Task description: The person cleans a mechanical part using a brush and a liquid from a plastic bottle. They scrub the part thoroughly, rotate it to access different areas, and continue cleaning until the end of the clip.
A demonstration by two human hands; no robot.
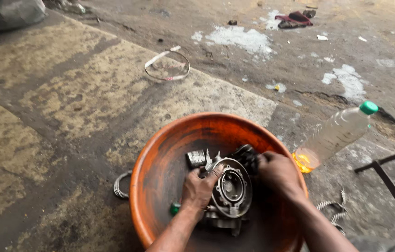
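Observation:
A dirty orange plastic basin (160, 154) sits on the concrete floor, low in the head view. Inside it stands a grey metal engine part (231, 189) with a round opening and bolt holes. My left hand (198, 189) grips its left rim, thumb over the edge. The right side of the part is under my right hand (277, 173), which closes over a dark piece there. A small finned metal block (196, 157) lies in the basin just behind the part. A small green object (174, 208) shows beside my left wrist.
A clear plastic bottle (335, 135) with a green cap and some yellow liquid leans at the basin's right. A metal spring coil (119, 185) lies at the basin's left, a wire ring (167, 66) farther back, a dark metal frame (393, 184) at right, white stains and a red rag (294, 19) beyond.

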